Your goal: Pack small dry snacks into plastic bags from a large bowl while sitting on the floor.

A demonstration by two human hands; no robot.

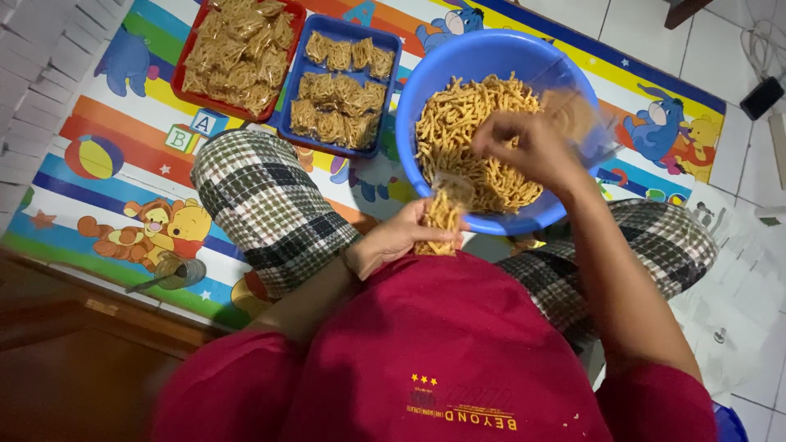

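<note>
Fingers (409, 231) of the left hand (393, 239) are wrapped around a small clear bag (440, 221) partly filled with thin golden snack sticks, holding it upright just at the near rim of the blue basin (409, 106). The right hand (524, 143) hangs over the heap of loose sticks (458, 123) in the basin, its fingers bunched together and curled down; it is blurred, so I cannot tell whether they pinch any sticks.

The person sits on the floor with legs apart in checked trousers (262, 205), the basin set between the knees on a colourful cartoon mat (123, 164). Beyond the left knee lie two trays side by side and touching: a red tray (296, 24) heaped with bagged sticks, and a blue tray (393, 49) holding neater rows of small filled bags. A small metal tool with a handle (176, 270) lies on the mat, well apart from the hands.

Judging by how things lie, the packing looks well under way but far from finished. Both trays already carry many filled bags, yet the basin holds a large heap of loose sticks, and the bag in hand looks only about half full.
</note>
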